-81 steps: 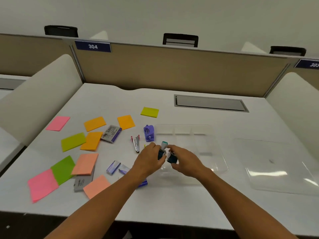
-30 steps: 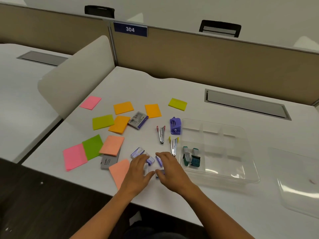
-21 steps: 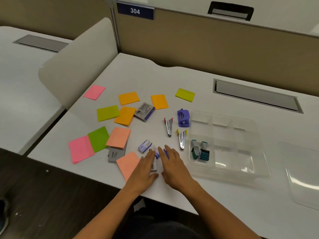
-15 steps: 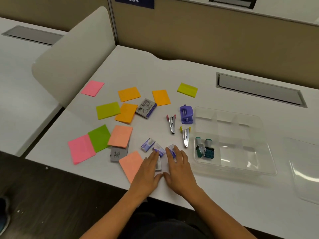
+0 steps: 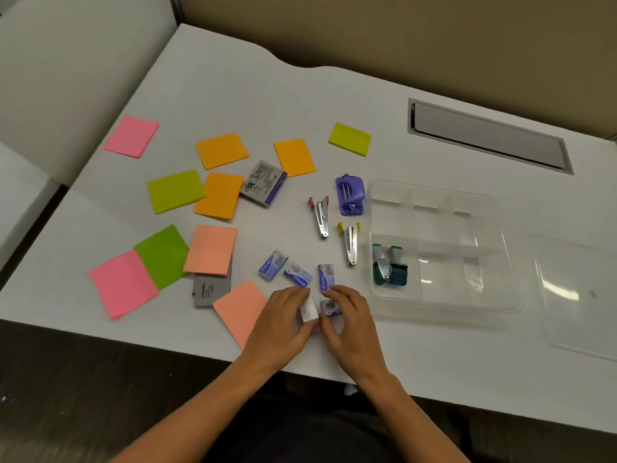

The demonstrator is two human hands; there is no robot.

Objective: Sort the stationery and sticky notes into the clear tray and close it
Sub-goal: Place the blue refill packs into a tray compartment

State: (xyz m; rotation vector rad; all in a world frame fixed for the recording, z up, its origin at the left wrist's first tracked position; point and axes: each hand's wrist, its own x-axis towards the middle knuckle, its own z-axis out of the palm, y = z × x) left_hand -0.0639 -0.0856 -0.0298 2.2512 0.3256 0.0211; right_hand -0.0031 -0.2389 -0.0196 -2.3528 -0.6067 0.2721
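The clear divided tray (image 5: 494, 208) sits at the right of the desk with two teal staplers (image 5: 389, 267) in its near-left compartment. My left hand (image 5: 283, 324) pinches a small white staple box (image 5: 309, 309) near the front edge. Beside it my right hand (image 5: 350, 324) grips a small purple staple box (image 5: 330, 307). Three more purple staple boxes (image 5: 297, 274) lie just beyond my fingers. Two metal staple removers (image 5: 335, 228) and a purple punch (image 5: 349, 194) lie left of the tray. Coloured sticky notes (image 5: 210, 250) are scattered across the left half.
The tray's clear lid (image 5: 581, 295) lies flat at the far right. A grey box (image 5: 210, 289) sits under a peach note, another grey-purple box (image 5: 265, 183) further back. A cable hatch (image 5: 487, 138) is set in the desk behind the tray. A beige partition bounds the back.
My hands left the staplers in the tray and came to the staple boxes near the front edge, closing on two of them. The camera tilted down and nearer.
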